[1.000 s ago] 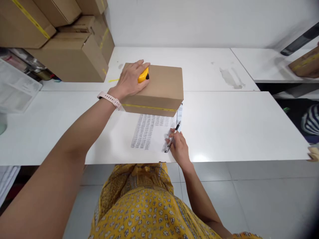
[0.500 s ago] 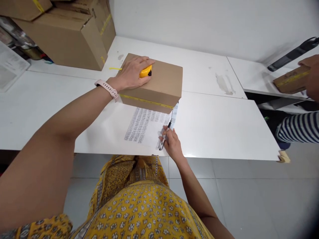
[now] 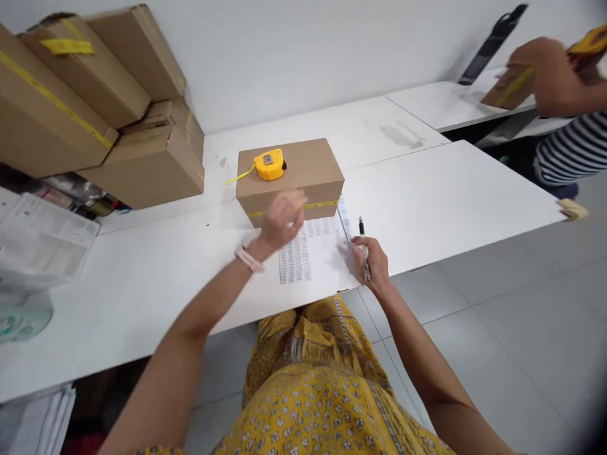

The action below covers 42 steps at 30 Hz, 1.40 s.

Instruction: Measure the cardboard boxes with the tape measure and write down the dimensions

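Observation:
My left hand (image 3: 283, 220), with a pale pink watch on the wrist, is in front of the cardboard box (image 3: 308, 163) and over the paper's edge. Its fingers look curled but are smeared by motion. On the box top lies a yellow tape measure (image 3: 269, 165), its blade sticking out to the left; no hand touches it. My right hand (image 3: 372, 260) is closed around a pen (image 3: 361, 229) with a dark front end, tip pointing away from me. Below it, a printed sheet (image 3: 325, 253) lies partly under the box, next to a bluish strip of paper (image 3: 344, 216).
Taped cardboard boxes (image 3: 142, 167) are stacked at the back left, beside a clear plastic container (image 3: 52, 237). At the far right a person in a striped sleeve (image 3: 573, 151) handles a small box (image 3: 507, 88). The white table (image 3: 427, 202) ends at a front edge.
My left hand has left the tape measure and box top and come down towards me. My right hand still holds the pen, now more upright. The view has turned left.

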Each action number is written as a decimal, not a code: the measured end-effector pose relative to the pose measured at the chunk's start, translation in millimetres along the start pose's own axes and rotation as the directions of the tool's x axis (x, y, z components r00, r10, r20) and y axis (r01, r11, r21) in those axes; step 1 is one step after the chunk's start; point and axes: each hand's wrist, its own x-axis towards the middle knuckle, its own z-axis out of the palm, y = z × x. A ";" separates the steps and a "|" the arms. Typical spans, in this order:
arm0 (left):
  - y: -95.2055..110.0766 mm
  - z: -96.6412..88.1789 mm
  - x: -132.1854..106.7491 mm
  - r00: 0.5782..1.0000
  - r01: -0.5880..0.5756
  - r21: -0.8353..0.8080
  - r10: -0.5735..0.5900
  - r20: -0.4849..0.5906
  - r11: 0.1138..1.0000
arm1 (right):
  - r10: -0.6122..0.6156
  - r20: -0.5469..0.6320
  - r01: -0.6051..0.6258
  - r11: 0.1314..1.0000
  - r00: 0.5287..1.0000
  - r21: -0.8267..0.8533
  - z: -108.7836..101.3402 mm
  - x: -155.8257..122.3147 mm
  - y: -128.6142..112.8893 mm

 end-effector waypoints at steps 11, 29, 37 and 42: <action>0.5 79.1 -69.1 0.957 -0.084 -0.035 0.090 0.275 0.996 | 0.321 0.154 -0.345 0.708 0.934 0.616 27.4 33.9 -37.7; 37.9 88.5 -78.2 0.998 -0.007 0.112 0.001 0.057 0.994 | 0.477 -0.233 -0.241 0.737 0.847 0.632 32.7 68.2 -15.8; 30.2 89.5 -72.7 0.934 -0.268 0.099 0.283 -0.218 0.958 | 0.479 -0.430 -0.124 0.765 0.765 0.633 26.8 79.9 -10.7; 33.1 91.1 -76.3 0.905 -0.304 0.225 0.354 -0.234 0.926 | 0.399 -0.255 -0.197 0.799 0.881 0.568 30.3 68.4 -19.7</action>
